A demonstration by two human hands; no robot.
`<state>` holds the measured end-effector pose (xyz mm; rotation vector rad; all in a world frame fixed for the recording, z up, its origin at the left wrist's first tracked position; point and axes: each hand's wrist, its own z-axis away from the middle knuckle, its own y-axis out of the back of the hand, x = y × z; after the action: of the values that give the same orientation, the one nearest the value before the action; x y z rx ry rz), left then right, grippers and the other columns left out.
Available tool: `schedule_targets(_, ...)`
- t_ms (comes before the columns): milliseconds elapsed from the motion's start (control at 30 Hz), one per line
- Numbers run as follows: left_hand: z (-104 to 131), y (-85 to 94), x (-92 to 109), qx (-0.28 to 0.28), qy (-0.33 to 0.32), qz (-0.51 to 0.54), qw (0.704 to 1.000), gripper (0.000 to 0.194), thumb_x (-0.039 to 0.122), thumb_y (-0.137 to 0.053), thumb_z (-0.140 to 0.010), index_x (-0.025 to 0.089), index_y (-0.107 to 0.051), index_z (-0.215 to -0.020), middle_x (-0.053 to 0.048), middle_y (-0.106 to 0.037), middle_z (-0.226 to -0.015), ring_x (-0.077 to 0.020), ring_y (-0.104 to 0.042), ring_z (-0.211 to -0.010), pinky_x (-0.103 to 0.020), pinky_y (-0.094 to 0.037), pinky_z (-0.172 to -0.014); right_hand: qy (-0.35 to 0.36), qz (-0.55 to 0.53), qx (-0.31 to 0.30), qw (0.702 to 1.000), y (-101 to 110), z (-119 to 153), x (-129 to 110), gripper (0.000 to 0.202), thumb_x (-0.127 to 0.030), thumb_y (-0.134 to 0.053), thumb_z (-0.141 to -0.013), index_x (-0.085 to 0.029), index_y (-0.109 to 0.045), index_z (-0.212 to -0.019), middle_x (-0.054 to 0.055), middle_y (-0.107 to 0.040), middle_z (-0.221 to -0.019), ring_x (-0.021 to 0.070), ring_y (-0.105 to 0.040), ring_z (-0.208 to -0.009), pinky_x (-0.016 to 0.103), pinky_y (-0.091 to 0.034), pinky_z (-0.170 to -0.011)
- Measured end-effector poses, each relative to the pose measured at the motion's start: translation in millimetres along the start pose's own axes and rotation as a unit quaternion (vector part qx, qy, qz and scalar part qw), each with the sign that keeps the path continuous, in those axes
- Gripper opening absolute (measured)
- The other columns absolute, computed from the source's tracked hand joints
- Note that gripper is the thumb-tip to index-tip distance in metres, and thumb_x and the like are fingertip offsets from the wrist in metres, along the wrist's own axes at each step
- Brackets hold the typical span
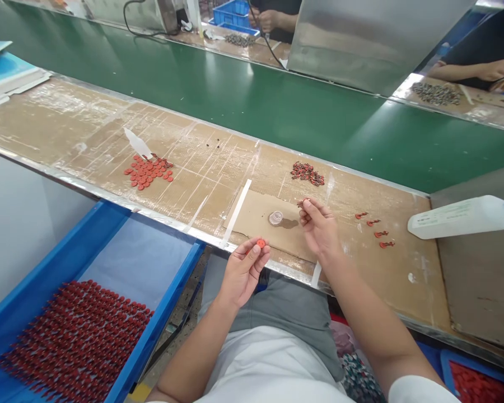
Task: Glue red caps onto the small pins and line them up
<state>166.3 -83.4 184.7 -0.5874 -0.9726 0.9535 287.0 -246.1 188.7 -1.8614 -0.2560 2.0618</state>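
Note:
My left hand pinches a round red disc near the bench's front edge. Above the cardboard sheet, my right hand is closed on a small red and dark part. Between the hands a small clear round dish sits on the cardboard sheet, a wet patch beside it. A pile of red and dark parts lies behind my right hand. Several red discs are heaped at the left, and several joined red pieces lie in a row at the right.
A white bottle lies at the right end. A blue tray at lower left holds rows of red pieces. Behind the bench runs a green belt. Across it are a person's hands and another person's hands.

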Motion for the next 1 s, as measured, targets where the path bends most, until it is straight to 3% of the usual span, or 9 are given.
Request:
schedule_targets(100, 0.7, -12.9, -2.2, -0.01, 0.001, -0.001, 1.0, 0.018, 0.016, -0.076, -0.077, 0.016, -0.074, -0.095, -0.006, -0.076, -0.096, -0.0097, -0.072, -0.083, -0.018, -0.058, -0.08, -0.099, -0.088, -0.021, 0.991, -0.5, 18.0, -19.6, 0.023, -0.03, -0.084, -0.067, -0.025, -0.072, -0.086, -0.004, -0.073, -0.083, 0.0032, -0.058, -0.057, 0.013, -0.044, -0.048)
schedule_targets(200, 4.2, -26.0, -6.0, -0.031, 0.004, -0.006, 1.0, 0.017, 0.018, -0.073, -0.08, 0.016, -0.074, -0.096, -0.006, -0.076, -0.096, -0.01, -0.072, -0.084, -0.018, -0.058, -0.08, -0.11, -0.094, -0.033, 0.989, -3.3, 40.9, -30.7, 0.021, -0.031, -0.083, -0.069, -0.025, -0.072, -0.086, -0.004, -0.074, -0.083, 0.0025, -0.058, -0.056, 0.012, -0.045, -0.048)
schedule_targets(333, 9.1, -38.2, -11.0, -0.06, 0.004, -0.008, 0.998, 0.016, 0.019, -0.071, -0.082, 0.017, -0.074, -0.098, -0.005, -0.076, -0.098, -0.0108, -0.072, -0.086, -0.019, -0.058, -0.081, 0.017, 0.0, -0.002, 1.0, -9.4, 69.4, -29.9, 0.018, -0.027, -0.082, -0.071, -0.024, -0.074, -0.086, -0.001, -0.076, -0.083, 0.009, -0.069, -0.068, 0.018, -0.056, -0.06)
schedule_targets(467, 10.4, -42.0, -15.0, -0.067, 0.006, -0.004, 0.998, 0.016, 0.019, -0.07, -0.083, 0.017, -0.074, -0.098, -0.004, -0.076, -0.096, -0.011, -0.072, -0.087, -0.018, -0.058, -0.081, 0.135, 0.086, 0.006, 0.987, -12.3, 88.2, -21.9, 0.019, -0.021, -0.081, -0.072, -0.023, -0.074, -0.089, 0.001, -0.077, -0.087, 0.017, -0.074, -0.081, 0.029, -0.063, -0.077)
schedule_targets(1000, 10.8, -35.3, -18.1, -0.046, -0.021, -0.025, 0.998, 0.02, 0.026, -0.075, -0.078, 0.016, -0.075, -0.097, -0.007, -0.075, -0.103, -0.0145, -0.071, -0.091, -0.023, -0.056, -0.086, 0.241, 0.203, -0.028, 0.949, -6.0, 99.6, -4.3, 0.025, -0.016, -0.08, -0.072, -0.027, -0.076, -0.094, 0.002, -0.077, -0.095, 0.0202, -0.075, -0.082, 0.035, -0.066, -0.079)
